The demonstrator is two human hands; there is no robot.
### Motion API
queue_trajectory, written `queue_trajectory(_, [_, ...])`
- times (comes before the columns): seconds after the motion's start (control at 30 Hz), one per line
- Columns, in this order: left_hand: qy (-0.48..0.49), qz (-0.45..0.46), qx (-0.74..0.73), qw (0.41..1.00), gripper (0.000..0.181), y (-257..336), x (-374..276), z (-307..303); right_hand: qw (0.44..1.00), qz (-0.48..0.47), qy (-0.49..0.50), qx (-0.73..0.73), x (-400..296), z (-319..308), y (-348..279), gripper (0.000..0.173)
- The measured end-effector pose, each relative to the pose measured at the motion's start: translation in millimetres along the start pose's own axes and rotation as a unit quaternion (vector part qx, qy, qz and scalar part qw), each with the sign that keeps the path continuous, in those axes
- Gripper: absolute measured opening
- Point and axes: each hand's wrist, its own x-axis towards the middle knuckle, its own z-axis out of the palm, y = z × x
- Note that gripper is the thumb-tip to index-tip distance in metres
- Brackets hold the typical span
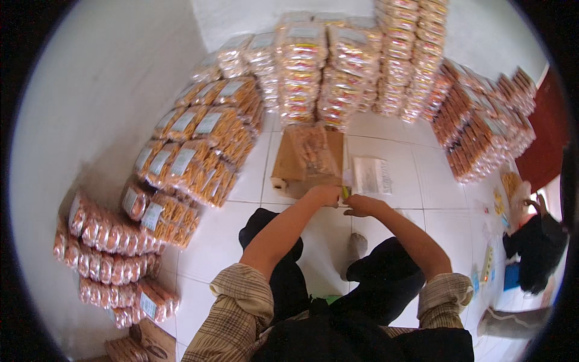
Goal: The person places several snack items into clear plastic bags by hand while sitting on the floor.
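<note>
My left hand point(325, 195) is at the front edge of a brown cardboard box point(281, 158), its fingers curled. Close by on the right is my right hand point(363, 206), fingers bent towards the left one. Between the two, a small yellow-green object point(345, 192) touches or nearly touches my right fingertips; which hand grips it cannot be told. On top of the box rests a clear plastic bag of brownish food point(313, 147). A flat stack of clear plastic bags or sheets point(372, 175) lies on the tiles right of the box.
Packs of stick-shaped snacks point(201, 145) and round reddish-brown snacks point(108, 233) line the left wall. Tall stacks of wrapped packs point(302, 77) stand behind the box, brown packs point(484, 131) to the right. Another person point(536, 249) sits at far right, near a power strip point(487, 264).
</note>
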Motion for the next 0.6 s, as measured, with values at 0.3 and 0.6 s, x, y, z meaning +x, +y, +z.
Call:
queue_trajectory(0.3, [0.001,0.061,-0.031,0.998,0.034,73.6,93.1,30.6,0.847,0.157,0.486,0.147,-195.3,59.1,195.3,0.032])
queue_trajectory(0.6, [0.034,0.16,-0.114,0.98,0.029,159.1,185.7,122.5,0.674,0.433,0.499,0.329,-189.1,336.0,238.2,0.016])
